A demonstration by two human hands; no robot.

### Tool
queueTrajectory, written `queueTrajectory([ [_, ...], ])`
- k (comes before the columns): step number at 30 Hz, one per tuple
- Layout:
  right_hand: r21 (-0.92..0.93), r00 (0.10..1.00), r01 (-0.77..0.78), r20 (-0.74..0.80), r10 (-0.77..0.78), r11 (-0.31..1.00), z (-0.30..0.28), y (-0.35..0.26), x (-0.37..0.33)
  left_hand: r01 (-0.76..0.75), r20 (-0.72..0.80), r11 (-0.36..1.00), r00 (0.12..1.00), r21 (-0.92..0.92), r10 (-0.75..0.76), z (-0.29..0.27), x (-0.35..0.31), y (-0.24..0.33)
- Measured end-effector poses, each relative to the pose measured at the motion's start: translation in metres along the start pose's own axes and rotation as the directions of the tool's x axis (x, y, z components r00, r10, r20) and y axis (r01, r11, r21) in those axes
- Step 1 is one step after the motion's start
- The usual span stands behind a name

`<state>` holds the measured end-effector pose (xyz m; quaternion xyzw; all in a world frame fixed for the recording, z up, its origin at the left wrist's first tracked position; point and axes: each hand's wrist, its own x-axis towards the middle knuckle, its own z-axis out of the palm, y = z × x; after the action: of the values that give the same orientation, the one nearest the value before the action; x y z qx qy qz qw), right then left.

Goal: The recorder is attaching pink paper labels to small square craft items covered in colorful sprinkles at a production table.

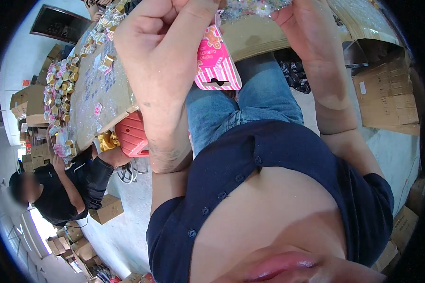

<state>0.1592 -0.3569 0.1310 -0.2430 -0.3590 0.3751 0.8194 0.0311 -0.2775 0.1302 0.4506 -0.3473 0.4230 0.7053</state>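
At the top edge, my left hand (163,52) is closed with its thumb and fingers pinched on the near side of a clear, glittery piece (252,8) filled with coloured specks. A pink card packet (217,61) with white stripes and a slot at its lower end hangs beside the left fingers, partly hidden by them. My right hand (314,47) grips the other end of the glittery piece, its fingertips cut off by the top of the picture. Whether the packet and the glittery piece are joined is hidden.
A plastic-covered table (89,96) on the left bears many small gold-capped packets (63,89). A person in black (63,188) sits there, holding one packet. A red stool (132,134) stands below the table edge. Cardboard boxes (387,94) and a black plastic bag (295,75) lie to the right.
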Motion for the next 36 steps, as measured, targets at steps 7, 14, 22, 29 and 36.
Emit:
queueTrajectory([
  [7, -0.053, 0.999, 0.05, -0.009, -0.051, 0.997, -0.002, -0.008, -0.012, 0.231, -0.311, 0.771, 0.949, 0.593, -0.046, 0.043, -0.002, 0.006],
  [14, -0.656, 0.966, 0.195, -0.002, -0.26, 0.73, -0.013, 0.003, -0.007, -0.061, 0.03, -0.337, 0.995, 0.94, -0.096, -0.001, -0.027, 0.016],
  [22, -0.758, 0.997, 0.047, -0.002, -0.075, 0.651, -0.071, 0.082, 0.032, 0.178, -0.23, -0.209, 0.937, 0.962, -0.262, -0.066, -0.072, 0.019],
  [29, -0.482, 0.859, -0.476, -0.077, 0.506, 0.735, -0.038, 0.148, 0.083, 0.378, -0.38, -0.05, 0.923, 0.925, -0.061, -0.131, -0.085, 0.055],
  [36, -0.41, 0.719, -0.592, 0.12, 0.684, 0.694, 0.006, 0.242, 0.132, 0.62, -0.617, -0.166, 0.783, 0.767, 0.076, -0.226, -0.096, 0.088],
])
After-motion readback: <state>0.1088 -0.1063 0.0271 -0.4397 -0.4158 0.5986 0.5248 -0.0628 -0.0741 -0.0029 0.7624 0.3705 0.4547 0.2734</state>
